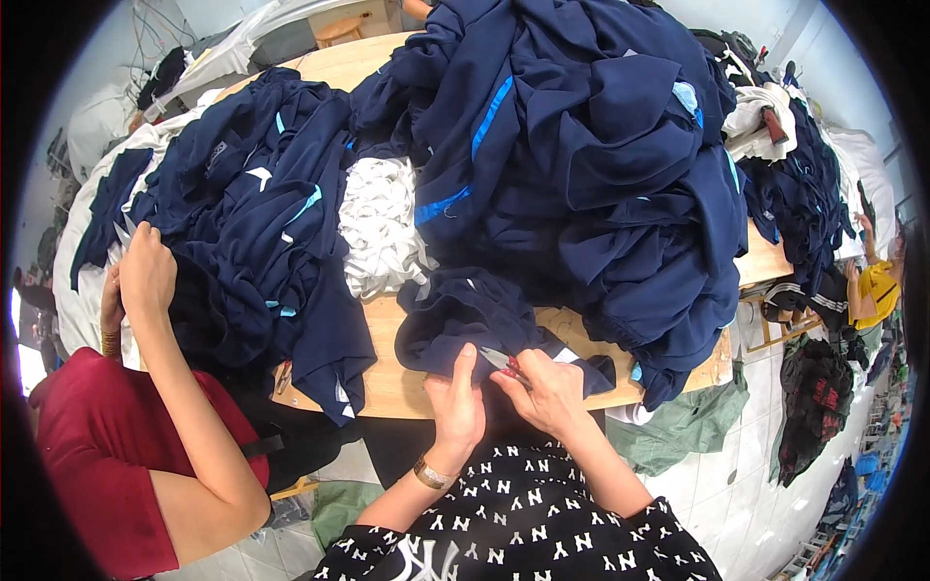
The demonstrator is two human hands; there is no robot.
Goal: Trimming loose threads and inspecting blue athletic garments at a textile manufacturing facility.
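Observation:
At the table's near edge my left hand (456, 400) pinches the edge of a navy blue garment (463, 315), thumb on top and the other fingers hidden beneath. Close to its right, my right hand (548, 389) is closed round small thread snips (503, 362) with red on the handle. The snips' pale blades point left toward my left thumb, lying over the navy cloth. Whether the blades touch a thread is too small to tell. The garment lies bunched on the wooden table (387, 334), partly hanging over its edge.
A large heap of navy garments (620, 184) rises beyond my hands. White strips (380, 228) lie in a pile left of it. At left, a person in a red top (107, 455) handles scissors beside another navy pile (262, 194). Green cloth (693, 426) lies on the floor at right.

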